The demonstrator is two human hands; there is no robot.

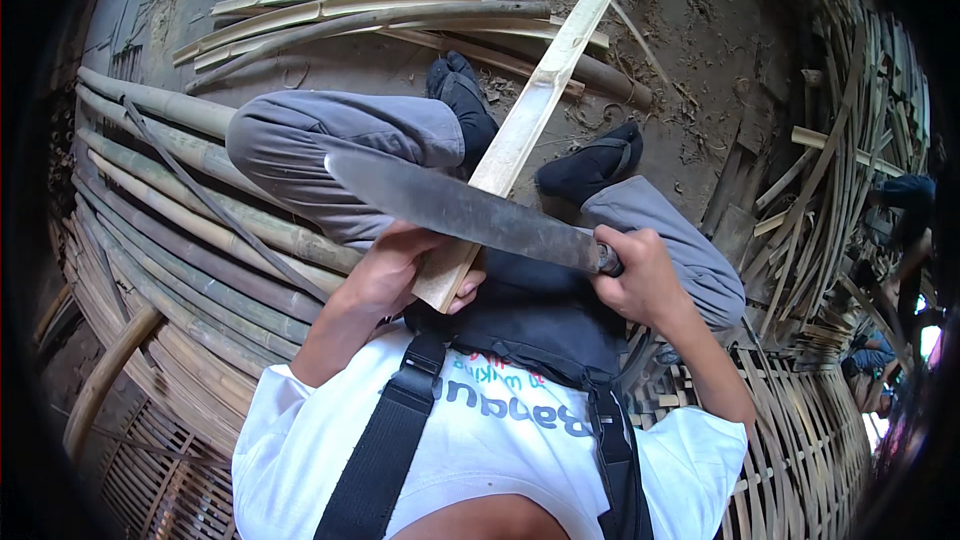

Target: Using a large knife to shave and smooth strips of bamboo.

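one knife (470, 214), two hands (388, 265) (642, 275), two feet (463, 108) (588, 164)

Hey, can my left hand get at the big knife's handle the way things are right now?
Probably not as things stand: the left hand is closed around the near end of the bamboo strip, and the right hand is wrapped over the knife handle, leaving little of it bare.

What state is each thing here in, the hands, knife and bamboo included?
Left hand: closed around the bamboo strip's near end.
Right hand: closed on the knife's handle.
Knife: bare-bladed, held crosswise above the strip; contact unclear.
Bamboo strip: split, pale side showing.
Bamboo poles: round, lying side by side.
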